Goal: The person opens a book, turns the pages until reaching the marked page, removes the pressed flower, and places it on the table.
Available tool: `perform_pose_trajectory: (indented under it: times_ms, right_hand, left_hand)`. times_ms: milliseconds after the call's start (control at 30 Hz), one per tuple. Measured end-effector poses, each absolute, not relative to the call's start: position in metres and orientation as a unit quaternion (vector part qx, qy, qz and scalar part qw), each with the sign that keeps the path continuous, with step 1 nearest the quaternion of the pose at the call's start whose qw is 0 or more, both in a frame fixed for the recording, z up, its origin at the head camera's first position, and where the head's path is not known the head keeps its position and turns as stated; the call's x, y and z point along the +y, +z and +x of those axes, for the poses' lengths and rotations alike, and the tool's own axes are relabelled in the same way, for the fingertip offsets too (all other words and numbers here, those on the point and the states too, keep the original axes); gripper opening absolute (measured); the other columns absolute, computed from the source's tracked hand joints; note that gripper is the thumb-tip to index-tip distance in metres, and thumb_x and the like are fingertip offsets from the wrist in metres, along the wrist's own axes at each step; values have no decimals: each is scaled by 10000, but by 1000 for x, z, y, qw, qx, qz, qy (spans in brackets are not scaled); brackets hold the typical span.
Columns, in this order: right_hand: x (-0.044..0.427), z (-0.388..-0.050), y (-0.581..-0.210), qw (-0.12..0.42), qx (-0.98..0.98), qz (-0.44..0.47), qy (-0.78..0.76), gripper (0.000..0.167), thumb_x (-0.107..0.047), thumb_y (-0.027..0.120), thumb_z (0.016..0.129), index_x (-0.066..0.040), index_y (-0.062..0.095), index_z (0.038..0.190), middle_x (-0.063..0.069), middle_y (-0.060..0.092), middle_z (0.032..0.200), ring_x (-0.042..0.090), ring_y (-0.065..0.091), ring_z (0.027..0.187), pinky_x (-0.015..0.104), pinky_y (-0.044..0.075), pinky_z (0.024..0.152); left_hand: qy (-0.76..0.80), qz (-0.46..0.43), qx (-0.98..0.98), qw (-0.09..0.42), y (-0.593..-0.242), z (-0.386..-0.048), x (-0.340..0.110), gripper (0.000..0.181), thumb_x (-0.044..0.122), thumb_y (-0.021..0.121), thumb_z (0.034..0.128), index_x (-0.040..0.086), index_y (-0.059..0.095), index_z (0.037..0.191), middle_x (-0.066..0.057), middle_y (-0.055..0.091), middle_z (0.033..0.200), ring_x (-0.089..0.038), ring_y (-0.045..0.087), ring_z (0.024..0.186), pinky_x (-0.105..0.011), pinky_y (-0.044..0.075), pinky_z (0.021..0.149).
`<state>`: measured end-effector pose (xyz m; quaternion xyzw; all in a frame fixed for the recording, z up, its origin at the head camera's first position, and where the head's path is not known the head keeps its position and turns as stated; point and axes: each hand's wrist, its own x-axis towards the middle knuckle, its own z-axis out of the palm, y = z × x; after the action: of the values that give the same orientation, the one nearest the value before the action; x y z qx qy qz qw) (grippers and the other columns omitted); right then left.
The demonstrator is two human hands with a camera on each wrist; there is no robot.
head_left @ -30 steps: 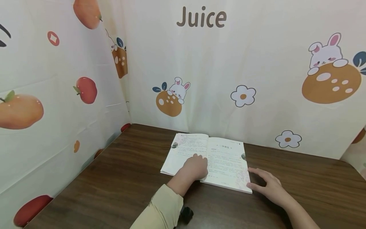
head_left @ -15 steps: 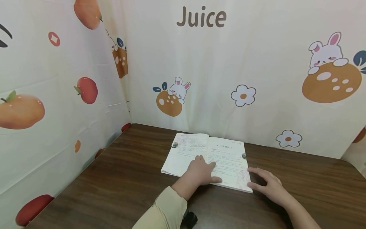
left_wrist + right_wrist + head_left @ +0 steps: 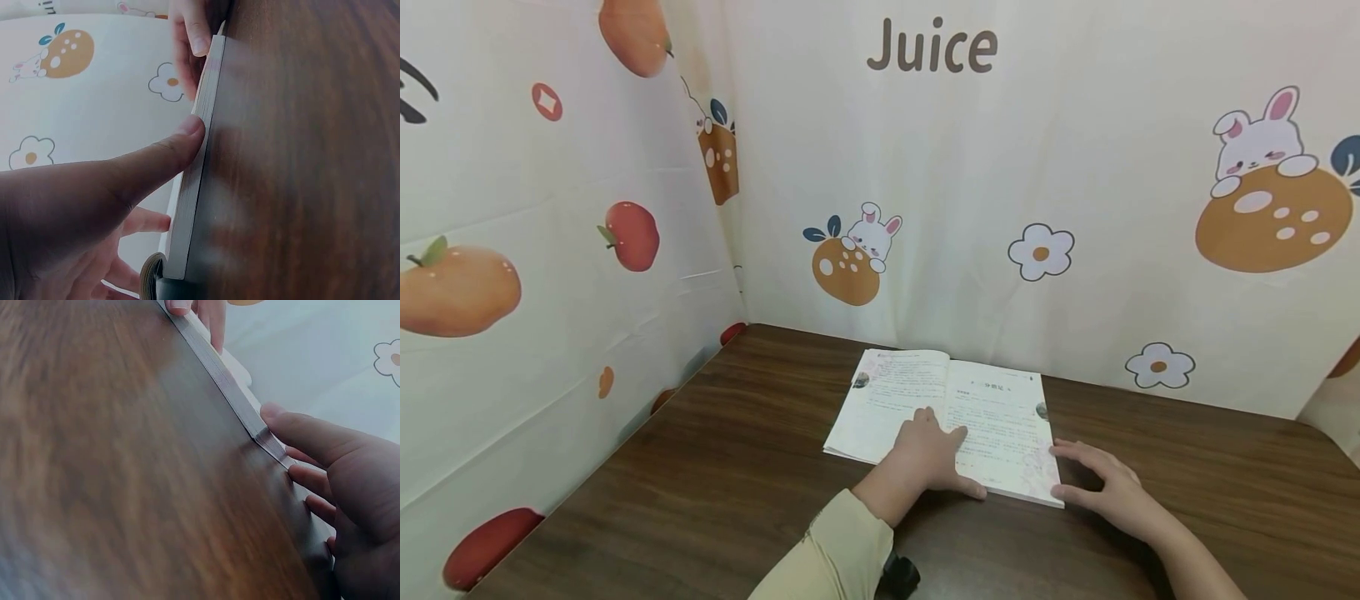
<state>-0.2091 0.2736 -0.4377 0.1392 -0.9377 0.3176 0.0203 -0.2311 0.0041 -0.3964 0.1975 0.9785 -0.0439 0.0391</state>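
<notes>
An open book with printed pages lies on the brown table. Over its lower middle, near the fold, rests my left hand, fingers spread across the pages and thumb out at the near edge. In the left wrist view, the left thumb touches the page edges. My right hand stands at the right side of the book, thumb near the lower right corner and fingers along the side. The right wrist view shows the right fingers loosely bent beside that edge.
The wood-grain table surrounds the book. Behind it hangs a pale curtain with fruit, rabbit and flower prints, close to the book's far edge. Another printed curtain covers the left side. A black strap or device sits at my left wrist.
My left hand was curled over the fold; its fingers have spread and the thumb has moved right and down to the book's near edge. The right hand and book stay nearly still.
</notes>
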Motion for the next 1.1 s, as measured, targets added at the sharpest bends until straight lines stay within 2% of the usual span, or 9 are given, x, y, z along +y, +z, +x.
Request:
perform_pose_trajectory:
  times_ms: [233, 933, 1100]
  right_hand:
    - [274, -210, -439, 26, -936, 143, 319, 534, -402, 715, 773, -166, 577, 1232, 189, 453, 1348, 459, 279, 1234, 677, 140, 879]
    - [272, -210, -441, 33, -940, 128, 315, 550, -425, 710, 775, -142, 581, 1228, 195, 464, 1338, 451, 283, 1238, 685, 133, 884]
    - [272, -209, -441, 27, -942, 118, 314, 595, -437, 704, 777, -125, 549, 1260, 240, 435, 1345, 470, 275, 1237, 691, 126, 884]
  left_hand:
    - [-76, 192, 978, 34, -397, -230, 6, 924, 866, 477, 607, 347, 444, 1371, -97, 525, 1246, -252, 428, 1136, -355, 395, 851]
    - [-95, 179, 978, 38, -398, -231, 9, 951, 901, 409, 597, 359, 428, 1377, -119, 493, 1288, -256, 406, 1178, -373, 373, 875]
    - [-98, 179, 978, 35, -398, -231, 9, 956, 909, 393, 593, 360, 430, 1375, -121, 507, 1261, -252, 423, 1146, -372, 374, 869]
